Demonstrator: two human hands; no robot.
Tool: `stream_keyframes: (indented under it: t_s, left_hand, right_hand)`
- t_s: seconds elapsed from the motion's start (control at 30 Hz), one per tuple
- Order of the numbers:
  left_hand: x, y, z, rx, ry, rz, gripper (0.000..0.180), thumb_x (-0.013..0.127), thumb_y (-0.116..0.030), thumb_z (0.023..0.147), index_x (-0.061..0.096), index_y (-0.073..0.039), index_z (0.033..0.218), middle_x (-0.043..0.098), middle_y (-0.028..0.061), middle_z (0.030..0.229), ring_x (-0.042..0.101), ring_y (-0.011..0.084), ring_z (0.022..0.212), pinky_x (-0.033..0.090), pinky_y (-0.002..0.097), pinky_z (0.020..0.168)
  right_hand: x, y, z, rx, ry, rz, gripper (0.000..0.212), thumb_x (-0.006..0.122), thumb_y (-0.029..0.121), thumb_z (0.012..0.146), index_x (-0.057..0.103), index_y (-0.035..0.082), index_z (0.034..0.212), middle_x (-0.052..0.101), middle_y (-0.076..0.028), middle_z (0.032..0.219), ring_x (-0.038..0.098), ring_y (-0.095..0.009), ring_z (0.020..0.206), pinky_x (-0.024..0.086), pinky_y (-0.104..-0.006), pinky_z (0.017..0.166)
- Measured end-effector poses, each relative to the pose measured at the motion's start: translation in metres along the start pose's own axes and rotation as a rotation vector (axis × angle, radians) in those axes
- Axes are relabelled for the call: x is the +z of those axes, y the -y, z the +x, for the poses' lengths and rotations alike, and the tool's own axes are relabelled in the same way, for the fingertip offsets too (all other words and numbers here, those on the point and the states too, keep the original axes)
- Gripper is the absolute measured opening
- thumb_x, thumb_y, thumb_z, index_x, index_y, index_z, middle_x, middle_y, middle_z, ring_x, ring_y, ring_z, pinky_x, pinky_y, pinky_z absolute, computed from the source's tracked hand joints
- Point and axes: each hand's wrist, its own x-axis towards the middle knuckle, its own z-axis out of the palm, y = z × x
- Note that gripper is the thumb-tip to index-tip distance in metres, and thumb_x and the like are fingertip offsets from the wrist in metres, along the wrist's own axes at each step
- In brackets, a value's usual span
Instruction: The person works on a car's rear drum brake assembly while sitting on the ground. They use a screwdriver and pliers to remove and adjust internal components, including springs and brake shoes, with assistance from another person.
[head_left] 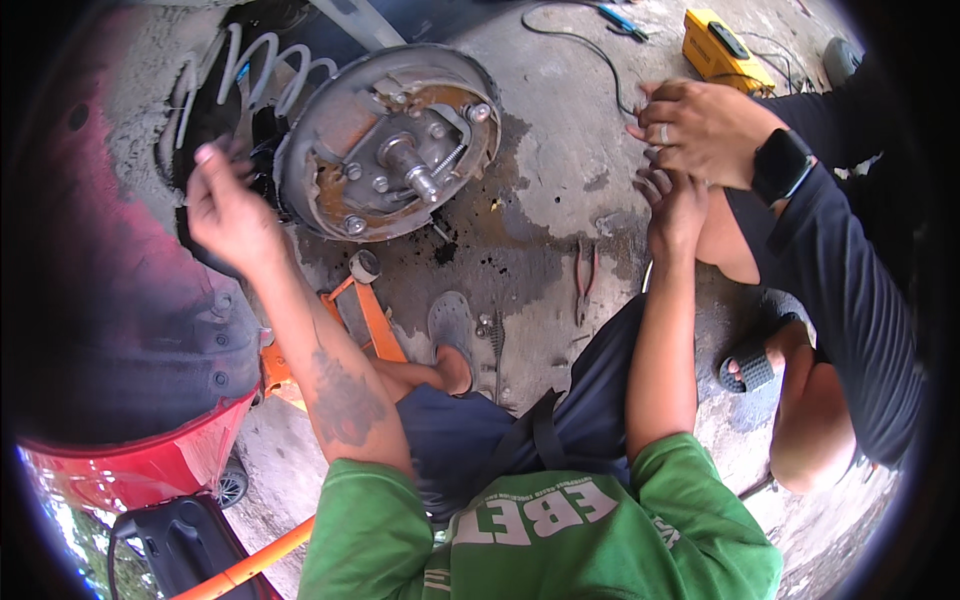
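Note:
My left hand [228,212] is raised beside the rim of an exposed drum brake assembly [345,135], near the grey coil spring [265,60]. Its thumb points up, while the fingers are dark and smeared by motion, so their grip is unclear. Rusty shoes, small springs and a bare spindle [410,165] show on the brake plate. At the right, my right hand [680,212] reaches up to a co-worker's hands [705,130], its fingers spread just under them. Its palm is partly hidden, and I see no object in it.
Red-handled pliers [586,285] and small loose parts [497,340] lie on the stained concrete. An orange jack [375,320] stands below the brake. A yellow box-shaped device [725,50] with cables sits behind the crouching co-worker. The red car body [130,460] fills the left.

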Motion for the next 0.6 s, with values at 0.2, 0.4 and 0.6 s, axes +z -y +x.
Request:
stream_keyframes:
  t_s: [0.2,0.4,0.6]
  left_hand:
    - [0.01,0.039,0.002,-0.3,0.217,-0.438,0.046,0.055,-0.035,0.105,0.07,0.007,0.098,0.072,0.011,0.086,0.06,0.0116,0.07,0.046,0.025,0.068]
    - [0.008,0.039,0.001,-0.345,0.211,-0.464,0.048,0.056,-0.037,0.104,0.07,0.008,0.095,0.072,0.012,0.082,0.062,0.0134,0.069,0.048,0.0251,0.068]
    - [0.01,0.038,-0.001,-0.323,0.172,-0.418,0.044,0.06,-0.033,0.103,0.07,0.008,0.09,0.071,0.0122,0.08,0.063,0.0137,0.065,0.049,0.0254,0.065]
  right_hand:
    - [0.084,0.018,-0.048,1.668,-0.198,1.32,0.032,0.056,0.025,0.103,0.06,-0.002,0.121,0.065,-0.012,0.115,0.064,-0.021,0.1,0.051,-0.034,0.088]
    - [0.101,0.016,-0.09,1.441,0.676,0.684,0.037,0.052,0.027,0.103,0.056,0.0,0.128,0.062,-0.014,0.123,0.062,-0.022,0.108,0.05,-0.037,0.094]
    - [0.089,-0.009,-0.067,1.037,1.014,0.256,0.042,0.048,0.029,0.103,0.051,0.002,0.135,0.059,-0.016,0.13,0.059,-0.024,0.116,0.048,-0.04,0.1]
